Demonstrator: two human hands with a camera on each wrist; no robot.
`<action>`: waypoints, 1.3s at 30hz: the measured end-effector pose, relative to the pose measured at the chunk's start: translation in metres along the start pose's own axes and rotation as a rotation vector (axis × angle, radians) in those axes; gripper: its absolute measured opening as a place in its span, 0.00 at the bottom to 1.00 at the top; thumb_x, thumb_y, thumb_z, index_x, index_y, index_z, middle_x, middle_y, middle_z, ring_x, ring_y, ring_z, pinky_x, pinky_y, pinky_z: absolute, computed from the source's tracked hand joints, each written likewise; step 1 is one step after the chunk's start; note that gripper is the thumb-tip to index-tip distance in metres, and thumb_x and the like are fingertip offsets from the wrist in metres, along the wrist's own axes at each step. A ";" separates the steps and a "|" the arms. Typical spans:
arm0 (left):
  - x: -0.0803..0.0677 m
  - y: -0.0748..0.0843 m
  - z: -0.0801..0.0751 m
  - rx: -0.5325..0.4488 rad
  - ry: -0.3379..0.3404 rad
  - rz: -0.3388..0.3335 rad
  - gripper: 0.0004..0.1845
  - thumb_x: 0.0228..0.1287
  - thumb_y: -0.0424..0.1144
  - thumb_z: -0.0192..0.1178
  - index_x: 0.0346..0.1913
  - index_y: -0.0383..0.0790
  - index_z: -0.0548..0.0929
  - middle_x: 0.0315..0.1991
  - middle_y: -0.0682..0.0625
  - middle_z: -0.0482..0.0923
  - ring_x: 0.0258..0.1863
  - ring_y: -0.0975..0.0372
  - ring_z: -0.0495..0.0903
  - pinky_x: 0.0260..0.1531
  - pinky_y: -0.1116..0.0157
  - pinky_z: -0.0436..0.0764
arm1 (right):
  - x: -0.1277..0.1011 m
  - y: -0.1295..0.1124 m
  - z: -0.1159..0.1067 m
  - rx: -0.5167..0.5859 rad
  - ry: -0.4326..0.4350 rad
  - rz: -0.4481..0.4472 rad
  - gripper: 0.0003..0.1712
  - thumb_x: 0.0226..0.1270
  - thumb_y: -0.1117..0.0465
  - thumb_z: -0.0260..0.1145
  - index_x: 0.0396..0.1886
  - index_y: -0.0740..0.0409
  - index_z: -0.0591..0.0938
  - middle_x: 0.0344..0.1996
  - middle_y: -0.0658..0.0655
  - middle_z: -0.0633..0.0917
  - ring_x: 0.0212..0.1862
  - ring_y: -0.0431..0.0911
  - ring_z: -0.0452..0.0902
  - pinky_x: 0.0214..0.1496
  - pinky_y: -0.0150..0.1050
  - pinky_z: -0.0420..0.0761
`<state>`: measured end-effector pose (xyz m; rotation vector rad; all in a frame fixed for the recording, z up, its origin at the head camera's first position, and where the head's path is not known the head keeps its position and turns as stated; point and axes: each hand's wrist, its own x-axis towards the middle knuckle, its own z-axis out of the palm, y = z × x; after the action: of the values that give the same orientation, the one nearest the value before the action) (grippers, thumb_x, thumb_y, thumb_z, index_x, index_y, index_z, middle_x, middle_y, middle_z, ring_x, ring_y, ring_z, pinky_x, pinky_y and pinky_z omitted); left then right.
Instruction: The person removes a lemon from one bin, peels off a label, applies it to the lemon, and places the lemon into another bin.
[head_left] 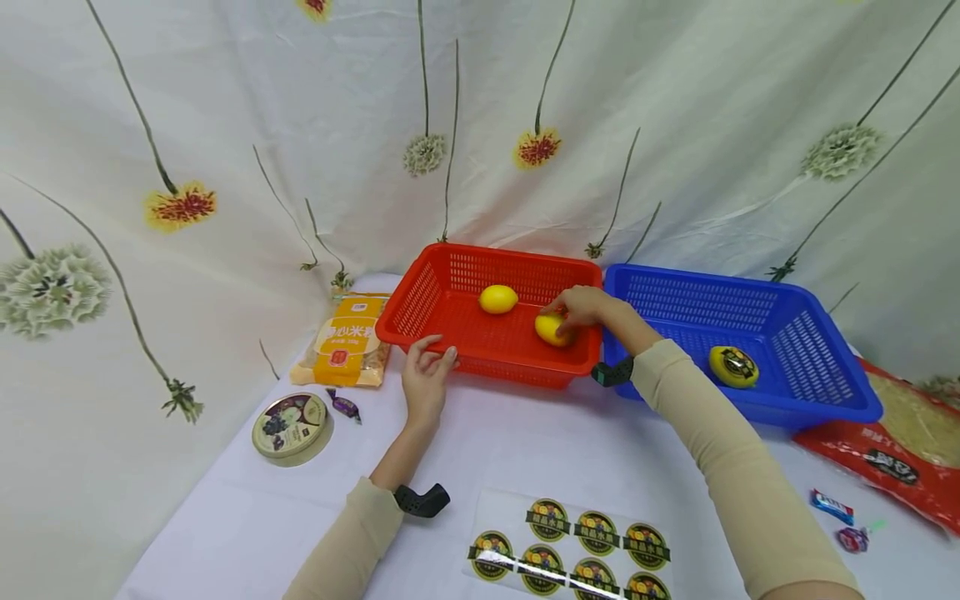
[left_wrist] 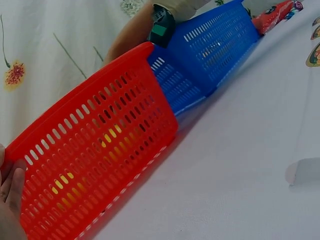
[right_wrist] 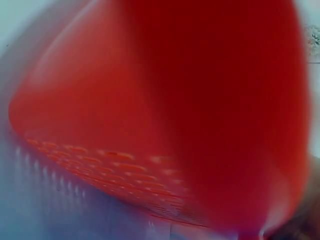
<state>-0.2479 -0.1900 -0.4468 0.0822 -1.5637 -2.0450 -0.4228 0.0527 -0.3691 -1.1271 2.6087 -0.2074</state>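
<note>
In the head view a red plastic basket [head_left: 465,329] holds two lemons. One lemon [head_left: 498,299] lies by its back wall. My right hand [head_left: 579,307] reaches over the basket's right end and grips the other lemon [head_left: 551,328] from above. At the front left corner my left hand [head_left: 426,385] holds the basket's rim; its fingers [left_wrist: 14,187] show against the slotted wall in the left wrist view. The right wrist view is blurred and filled by the red basket [right_wrist: 100,100], hiding that hand's fingers. A labelled yellow fruit [head_left: 733,367] sits in the blue basket [head_left: 693,312].
A sticker sheet [head_left: 573,546] with round fruit labels lies in front. To the left are a yellow snack bag [head_left: 347,342], a round tin [head_left: 291,427] and a purple candy [head_left: 344,406]. On the right lie a red bag [head_left: 892,450] and small candies [head_left: 832,506].
</note>
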 end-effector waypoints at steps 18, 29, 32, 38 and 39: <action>-0.002 0.001 0.004 -0.002 -0.018 -0.001 0.21 0.56 0.29 0.63 0.52 0.27 0.71 0.29 0.48 0.77 0.27 0.63 0.80 0.35 0.67 0.82 | -0.013 0.003 -0.003 0.237 0.075 -0.121 0.30 0.55 0.58 0.71 0.60 0.48 0.76 0.48 0.56 0.80 0.45 0.50 0.72 0.47 0.43 0.75; -0.001 -0.001 0.003 0.009 -0.010 0.020 0.18 0.56 0.30 0.64 0.49 0.33 0.73 0.29 0.47 0.78 0.28 0.61 0.81 0.35 0.67 0.82 | -0.087 -0.025 -0.017 0.521 0.297 -0.349 0.30 0.54 0.62 0.71 0.59 0.55 0.76 0.54 0.57 0.78 0.53 0.51 0.72 0.49 0.46 0.79; 0.000 -0.001 0.003 0.012 -0.008 0.016 0.17 0.55 0.30 0.64 0.48 0.34 0.73 0.29 0.47 0.78 0.28 0.61 0.81 0.35 0.67 0.82 | -0.120 -0.039 -0.009 0.493 0.296 -0.421 0.29 0.54 0.63 0.71 0.58 0.56 0.76 0.55 0.55 0.77 0.56 0.51 0.71 0.48 0.44 0.79; 0.002 -0.001 0.003 0.013 -0.006 -0.008 0.20 0.55 0.31 0.65 0.50 0.31 0.72 0.28 0.48 0.76 0.28 0.62 0.81 0.36 0.66 0.81 | -0.170 -0.060 0.025 0.421 0.114 -0.438 0.29 0.56 0.62 0.69 0.60 0.51 0.76 0.56 0.51 0.76 0.57 0.49 0.70 0.47 0.38 0.79; 0.003 -0.001 0.004 0.010 -0.002 -0.010 0.21 0.55 0.31 0.65 0.50 0.30 0.72 0.28 0.48 0.76 0.28 0.62 0.80 0.37 0.65 0.81 | -0.173 -0.060 0.032 0.418 0.083 -0.428 0.29 0.56 0.63 0.69 0.60 0.50 0.76 0.56 0.50 0.76 0.57 0.48 0.70 0.47 0.37 0.79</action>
<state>-0.2520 -0.1879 -0.4456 0.0918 -1.5779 -2.0460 -0.2584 0.1372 -0.3487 -1.5133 2.2008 -0.8587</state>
